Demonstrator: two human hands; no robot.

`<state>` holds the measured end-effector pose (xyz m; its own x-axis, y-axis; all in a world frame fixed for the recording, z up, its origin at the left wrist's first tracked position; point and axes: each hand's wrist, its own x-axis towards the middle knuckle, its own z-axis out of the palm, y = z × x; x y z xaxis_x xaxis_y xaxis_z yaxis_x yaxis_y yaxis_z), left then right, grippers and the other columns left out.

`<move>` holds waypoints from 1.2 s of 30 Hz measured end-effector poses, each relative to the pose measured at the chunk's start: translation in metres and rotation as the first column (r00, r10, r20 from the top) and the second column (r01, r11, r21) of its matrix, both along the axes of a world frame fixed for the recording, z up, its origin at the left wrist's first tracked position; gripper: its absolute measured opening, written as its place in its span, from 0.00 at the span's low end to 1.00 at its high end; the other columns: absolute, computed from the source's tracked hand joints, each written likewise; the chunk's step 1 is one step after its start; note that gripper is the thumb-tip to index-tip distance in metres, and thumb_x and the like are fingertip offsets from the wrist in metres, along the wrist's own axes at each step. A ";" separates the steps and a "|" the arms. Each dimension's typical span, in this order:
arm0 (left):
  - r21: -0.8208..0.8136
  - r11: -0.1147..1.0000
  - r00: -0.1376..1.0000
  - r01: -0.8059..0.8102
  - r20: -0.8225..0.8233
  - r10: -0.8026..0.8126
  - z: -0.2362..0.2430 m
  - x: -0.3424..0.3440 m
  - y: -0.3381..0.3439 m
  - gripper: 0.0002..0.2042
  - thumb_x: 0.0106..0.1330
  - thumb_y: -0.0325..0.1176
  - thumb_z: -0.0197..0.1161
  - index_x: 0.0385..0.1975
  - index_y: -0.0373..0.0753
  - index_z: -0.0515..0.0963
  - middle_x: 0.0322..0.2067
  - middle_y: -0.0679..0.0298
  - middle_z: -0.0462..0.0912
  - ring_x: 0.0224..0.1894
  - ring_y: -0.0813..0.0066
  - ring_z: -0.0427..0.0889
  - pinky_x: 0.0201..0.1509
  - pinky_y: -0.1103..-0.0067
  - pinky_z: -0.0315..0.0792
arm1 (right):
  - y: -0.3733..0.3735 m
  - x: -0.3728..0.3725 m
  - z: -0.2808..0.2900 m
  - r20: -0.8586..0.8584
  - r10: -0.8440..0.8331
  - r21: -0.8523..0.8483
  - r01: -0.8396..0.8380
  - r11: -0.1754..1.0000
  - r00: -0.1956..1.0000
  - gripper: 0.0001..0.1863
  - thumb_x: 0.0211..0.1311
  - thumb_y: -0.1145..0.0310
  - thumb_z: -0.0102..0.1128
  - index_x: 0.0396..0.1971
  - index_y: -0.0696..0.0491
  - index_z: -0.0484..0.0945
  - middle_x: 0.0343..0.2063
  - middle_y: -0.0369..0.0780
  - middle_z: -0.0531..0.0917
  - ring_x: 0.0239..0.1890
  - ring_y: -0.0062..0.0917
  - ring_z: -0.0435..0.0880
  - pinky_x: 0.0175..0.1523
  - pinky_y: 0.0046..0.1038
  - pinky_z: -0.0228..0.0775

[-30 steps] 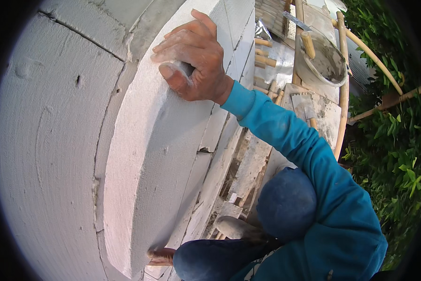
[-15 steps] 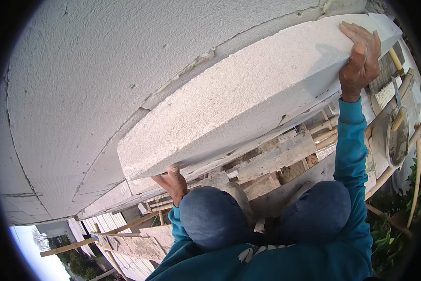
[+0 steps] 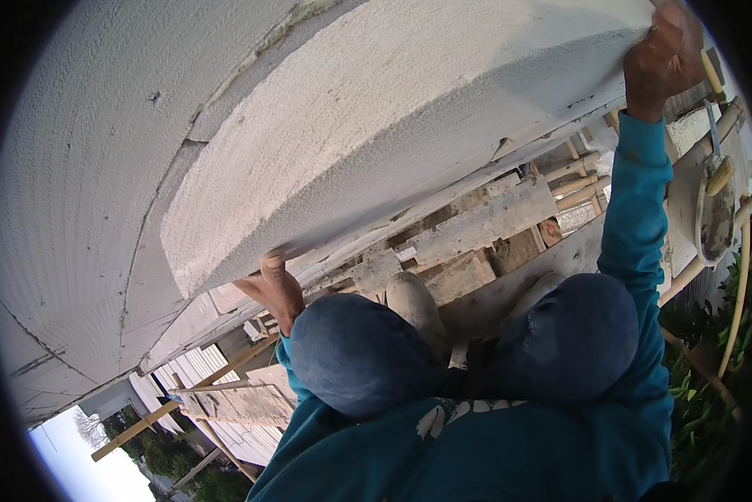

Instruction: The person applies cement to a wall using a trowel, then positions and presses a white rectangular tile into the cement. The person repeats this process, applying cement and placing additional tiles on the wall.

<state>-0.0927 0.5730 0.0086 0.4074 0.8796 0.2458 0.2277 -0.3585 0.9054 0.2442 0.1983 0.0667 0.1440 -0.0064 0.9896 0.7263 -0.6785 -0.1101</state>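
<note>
A long white aerated concrete block lies along the pale block wall, filling the upper middle. At its lower left end, my left hand holds from beneath, thumb against the near face and the other fingers mostly hidden under the block. My right hand grips the far right end with bent fingers; the fingertips are partly lost at the picture's edge. Both arms wear teal sleeves and reach around my bent knees.
Below are worn scaffold planks and bamboo poles. On the right, a round mortar pan holds a wooden-handled trowel. Green leaves grow beneath it. More scaffolding stands at lower left.
The view has shifted, and the block looks larger and farther up. My right hand's fingers, earlier spread on the block's face, are now bent at its end. My left hand keeps its hold.
</note>
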 end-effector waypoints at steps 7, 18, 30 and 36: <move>-0.074 0.996 0.996 0.059 0.070 -0.054 0.007 0.005 -0.010 0.63 0.42 0.64 0.78 0.66 0.22 0.48 0.63 0.44 0.58 0.68 0.52 0.57 0.75 0.59 0.46 | -0.002 -0.004 0.002 0.018 0.010 -0.067 -0.009 0.998 1.000 0.26 0.72 0.61 0.36 0.36 0.57 0.88 0.38 0.41 0.89 0.43 0.33 0.85 0.65 0.42 0.62; -0.131 0.989 0.998 0.066 0.018 -0.064 0.002 -0.001 -0.014 0.59 0.45 0.56 0.77 0.70 0.29 0.48 0.66 0.45 0.57 0.69 0.52 0.57 0.74 0.61 0.48 | 0.006 -0.015 0.010 0.029 0.032 -0.124 -0.028 0.992 0.999 0.29 0.73 0.58 0.34 0.36 0.56 0.87 0.38 0.41 0.88 0.44 0.33 0.85 0.68 0.45 0.58; -0.054 0.998 0.998 0.038 0.044 -0.036 -0.006 -0.002 -0.008 0.56 0.49 0.60 0.75 0.65 0.24 0.52 0.63 0.42 0.57 0.65 0.50 0.57 0.72 0.59 0.45 | 0.035 -0.021 0.007 0.234 0.077 0.208 -0.127 0.970 0.969 0.30 0.72 0.48 0.36 0.56 0.60 0.67 0.59 0.52 0.70 0.63 0.40 0.66 0.65 0.41 0.61; -0.078 0.995 0.996 -0.067 -0.059 0.063 -0.009 0.001 0.001 0.70 0.42 0.71 0.69 0.68 0.21 0.36 0.69 0.34 0.45 0.74 0.44 0.46 0.76 0.56 0.40 | 0.018 -0.024 -0.003 0.184 0.076 0.185 -0.111 0.976 0.980 0.26 0.72 0.53 0.41 0.53 0.63 0.71 0.52 0.52 0.73 0.56 0.42 0.72 0.63 0.38 0.61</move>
